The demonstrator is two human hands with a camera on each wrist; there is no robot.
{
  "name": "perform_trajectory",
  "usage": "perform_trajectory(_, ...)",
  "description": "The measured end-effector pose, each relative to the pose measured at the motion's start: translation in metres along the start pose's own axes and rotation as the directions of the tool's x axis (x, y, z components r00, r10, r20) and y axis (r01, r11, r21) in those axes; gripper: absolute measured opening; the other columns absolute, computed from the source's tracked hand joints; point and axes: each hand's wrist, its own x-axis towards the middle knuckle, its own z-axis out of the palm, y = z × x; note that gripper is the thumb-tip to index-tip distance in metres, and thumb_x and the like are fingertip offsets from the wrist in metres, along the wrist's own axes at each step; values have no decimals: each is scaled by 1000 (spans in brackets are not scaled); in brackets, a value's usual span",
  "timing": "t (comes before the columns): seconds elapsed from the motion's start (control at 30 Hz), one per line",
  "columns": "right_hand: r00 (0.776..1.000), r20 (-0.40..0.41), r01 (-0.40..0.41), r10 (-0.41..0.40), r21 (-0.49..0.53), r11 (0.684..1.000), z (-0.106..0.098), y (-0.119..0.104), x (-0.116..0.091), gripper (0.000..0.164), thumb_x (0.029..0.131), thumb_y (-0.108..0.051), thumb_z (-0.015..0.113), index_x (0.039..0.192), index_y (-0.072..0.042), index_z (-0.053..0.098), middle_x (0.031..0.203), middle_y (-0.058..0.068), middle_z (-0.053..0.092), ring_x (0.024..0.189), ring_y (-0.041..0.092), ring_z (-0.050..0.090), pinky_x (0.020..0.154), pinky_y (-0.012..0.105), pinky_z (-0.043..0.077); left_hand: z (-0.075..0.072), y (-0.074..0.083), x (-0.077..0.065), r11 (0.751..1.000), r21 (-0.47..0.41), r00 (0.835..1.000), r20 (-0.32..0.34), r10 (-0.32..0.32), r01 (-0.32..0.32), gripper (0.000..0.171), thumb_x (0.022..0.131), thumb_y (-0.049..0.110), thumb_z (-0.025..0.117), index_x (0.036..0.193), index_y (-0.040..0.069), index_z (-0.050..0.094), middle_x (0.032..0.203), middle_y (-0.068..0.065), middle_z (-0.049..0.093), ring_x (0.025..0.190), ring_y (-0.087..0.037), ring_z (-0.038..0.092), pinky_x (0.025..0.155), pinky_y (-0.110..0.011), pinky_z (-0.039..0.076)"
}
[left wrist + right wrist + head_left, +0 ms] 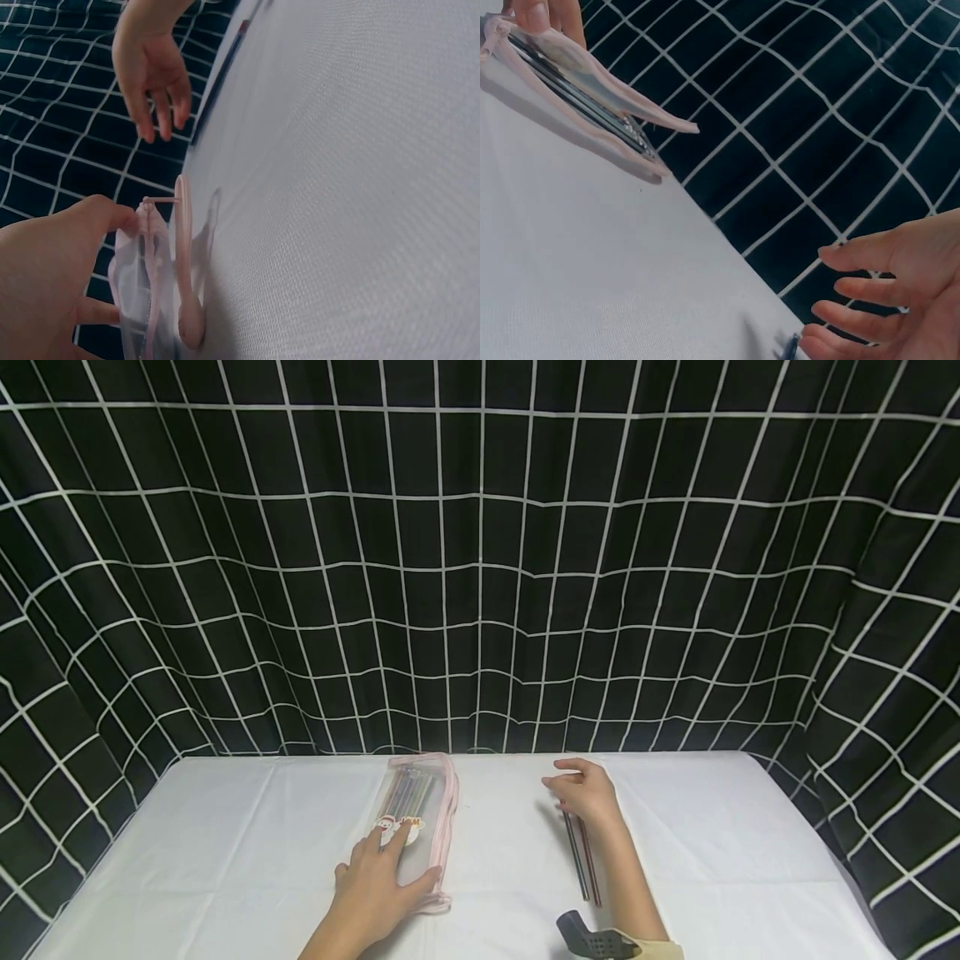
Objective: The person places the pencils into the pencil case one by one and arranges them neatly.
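Note:
A clear pencil case (425, 852) with pink zipper edging lies left of the middle, holding several slim pencils (408, 789). My left hand (378, 877) grips its near part, fingers spread over the top face and thumb at the zipper edge. The zipper mouth gapes in the right wrist view, with the left thumb (534, 16) over the upper edge. To the right, two loose pencils lie side by side, one dark green (576, 852) and one dark red (591, 867). Over their far ends is my right hand (588, 793), fingers loosely bent with nothing held.
A white cloth (225, 835) covers the table. Black curtain (480, 568) with white grid lines stands behind and at both sides. A pink strap loop (184, 255) hangs from the case's near end. The right wrist wears a dark camera mount (596, 939).

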Motion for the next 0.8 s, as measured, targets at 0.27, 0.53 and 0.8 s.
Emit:
perform_trajectory(0.27,1000,-18,-2,0,-96,995,-2,6,2,52,94,-14,73,138,10,60,119,32,70,97,38,72,75,37,60,0,1,0,1000,6,1000,0,-5,5,83,91,65,67,148,6,59,145,-32,54,131,-52,55,87,-75,46)
perform_trajectory(0.53,999,-19,-42,40,-160,986,-1,8,3,52,92,-15,76,136,8,61,119,32,69,85,27,69,69,34,57,0,1,1,1000,15,1000,-1,-1,1,83,91,65,68,148,6,59,144,-32,55,130,-52,56,86,-75,46)
perform_trajectory(0.8,999,5,-41,42,-154,987,1,7,3,52,91,-12,75,136,9,60,121,32,67,93,31,71,75,37,61,-1,1,0,1000,13,1000,-1,1,-1,83,90,65,68,148,6,59,144,-32,55,129,-52,56,85,-75,46)
